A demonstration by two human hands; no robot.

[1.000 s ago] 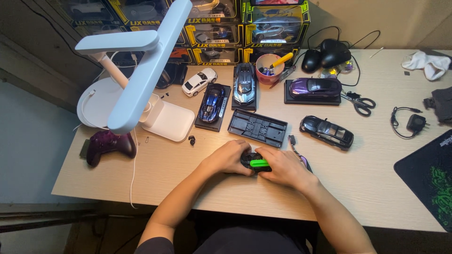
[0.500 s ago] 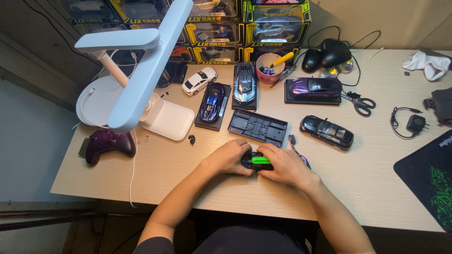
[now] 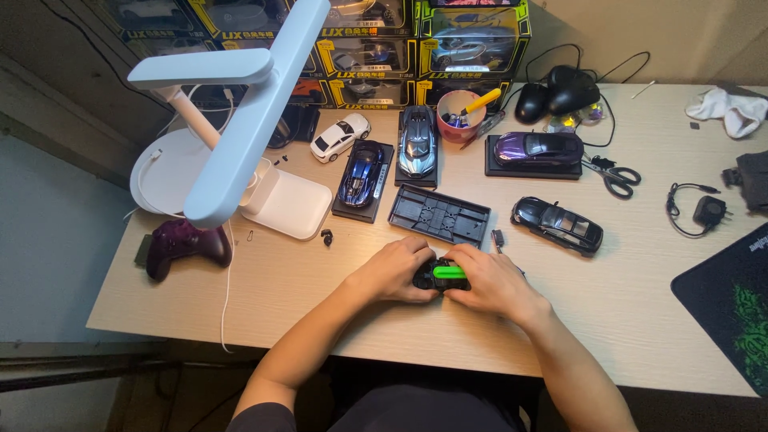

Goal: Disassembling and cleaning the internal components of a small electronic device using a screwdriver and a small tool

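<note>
A small black and green toy car (image 3: 442, 274) lies on the wooden desk (image 3: 288, 296) near its front edge, held between both hands. My left hand (image 3: 394, 270) grips its left end. My right hand (image 3: 492, 282) covers its right end, fingers curled over the green top. Most of the car is hidden under my fingers. An empty dark display base (image 3: 439, 214) lies just behind my hands.
Model cars stand behind: white (image 3: 340, 135), blue (image 3: 362, 174), silver (image 3: 418, 141), purple (image 3: 538, 148), black (image 3: 558, 224). A white desk lamp (image 3: 240, 120) rises at left, a dark game controller (image 3: 184, 243) beside it. Pink cup (image 3: 460, 112), scissors (image 3: 612, 174), mice (image 3: 560, 98), mouse pad (image 3: 732, 308) sit right.
</note>
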